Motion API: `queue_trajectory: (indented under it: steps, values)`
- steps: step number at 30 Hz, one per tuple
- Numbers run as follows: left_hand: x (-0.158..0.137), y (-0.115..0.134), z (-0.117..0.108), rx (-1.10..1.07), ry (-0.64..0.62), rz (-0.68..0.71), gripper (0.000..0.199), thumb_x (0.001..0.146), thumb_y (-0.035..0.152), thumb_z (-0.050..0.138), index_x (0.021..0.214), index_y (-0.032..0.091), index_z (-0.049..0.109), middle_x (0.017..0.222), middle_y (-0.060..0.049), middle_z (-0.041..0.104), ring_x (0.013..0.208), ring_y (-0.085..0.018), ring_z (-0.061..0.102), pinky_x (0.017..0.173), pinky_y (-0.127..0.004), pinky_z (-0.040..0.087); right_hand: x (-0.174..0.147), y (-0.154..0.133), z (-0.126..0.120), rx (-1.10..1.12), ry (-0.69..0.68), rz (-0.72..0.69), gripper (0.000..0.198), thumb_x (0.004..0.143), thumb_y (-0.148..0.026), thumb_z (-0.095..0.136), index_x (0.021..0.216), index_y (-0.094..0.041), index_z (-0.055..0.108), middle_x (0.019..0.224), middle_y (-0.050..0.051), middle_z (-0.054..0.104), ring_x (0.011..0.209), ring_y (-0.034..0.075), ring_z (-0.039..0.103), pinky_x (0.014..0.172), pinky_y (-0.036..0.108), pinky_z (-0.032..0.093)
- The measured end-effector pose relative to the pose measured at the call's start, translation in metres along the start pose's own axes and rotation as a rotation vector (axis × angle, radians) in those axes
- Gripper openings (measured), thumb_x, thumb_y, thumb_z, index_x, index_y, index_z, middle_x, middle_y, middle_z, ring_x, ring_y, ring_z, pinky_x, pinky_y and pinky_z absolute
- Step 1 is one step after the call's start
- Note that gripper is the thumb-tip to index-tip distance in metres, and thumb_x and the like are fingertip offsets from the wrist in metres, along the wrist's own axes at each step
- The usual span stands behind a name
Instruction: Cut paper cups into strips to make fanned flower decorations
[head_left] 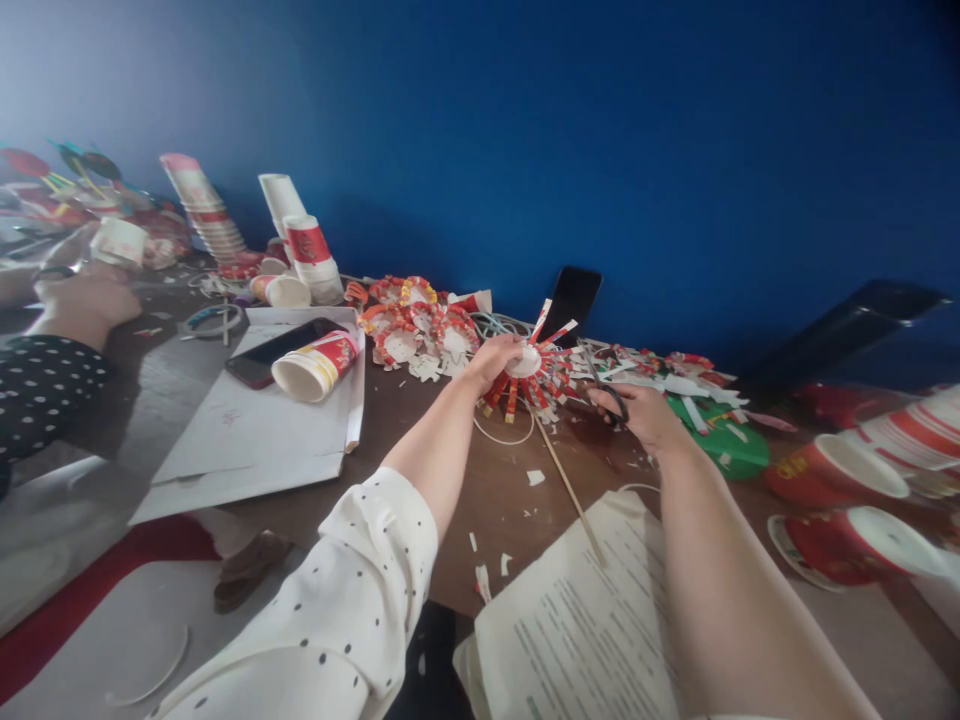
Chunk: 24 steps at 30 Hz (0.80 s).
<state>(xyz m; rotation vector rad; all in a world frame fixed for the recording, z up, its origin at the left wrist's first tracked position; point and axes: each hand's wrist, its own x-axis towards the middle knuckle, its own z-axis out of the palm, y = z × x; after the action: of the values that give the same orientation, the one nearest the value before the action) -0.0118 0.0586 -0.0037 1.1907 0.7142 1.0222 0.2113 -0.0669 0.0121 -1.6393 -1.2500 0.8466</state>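
Fingers of my left hand (496,362) are closed on the edge of a paper cup cut into strips (525,362), which splay out like petals around its round white base. My right hand (637,408) grips a pair of dark-handled scissors (616,402), the blades pointing up and left beside the strips. Whether the blades touch a strip is too small to tell. Below the cut cup, a thin wooden stick (566,475) slants down toward printed sheets (577,620). Behind it, a black phone (571,300) leans against the blue wall.
Finished-looking paper flowers (420,325) and scraps are heaped at the back. Stacked cups (311,255) stand left of them; a cup (315,368) lies on a white folder (255,430). Red cups (832,475) lie at right. A co-worker's hand (86,300) is at far left.
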Motion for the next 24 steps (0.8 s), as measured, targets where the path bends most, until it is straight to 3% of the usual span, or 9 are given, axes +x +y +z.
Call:
queue_trajectory:
  steps: [16, 24]
  values:
    - [0.001, -0.001, -0.002, 0.021, 0.050, 0.021, 0.012, 0.061, 0.020, 0.064, 0.072, 0.016, 0.061, 0.063, 0.001, 0.060, 0.058, -0.011, 0.051, 0.060, -0.026, 0.038, -0.004, -0.009, 0.002, -0.096, 0.052, -0.048, 0.039, 0.059, -0.051, 0.082, 0.081, -0.018, 0.080, 0.054, -0.001, 0.061, 0.051, 0.014, 0.048, 0.051, 0.028, 0.039]
    - [0.001, -0.003, -0.002, 0.022, 0.037, 0.019, 0.010, 0.062, 0.019, 0.061, 0.072, 0.016, 0.060, 0.063, 0.002, 0.058, 0.058, -0.010, 0.049, 0.059, -0.025, 0.035, -0.002, -0.011, 0.007, -0.233, 0.138, -0.105, 0.042, 0.062, -0.054, 0.077, 0.083, -0.017, 0.081, 0.060, 0.001, 0.065, 0.059, 0.017, 0.053, 0.059, 0.030, 0.041]
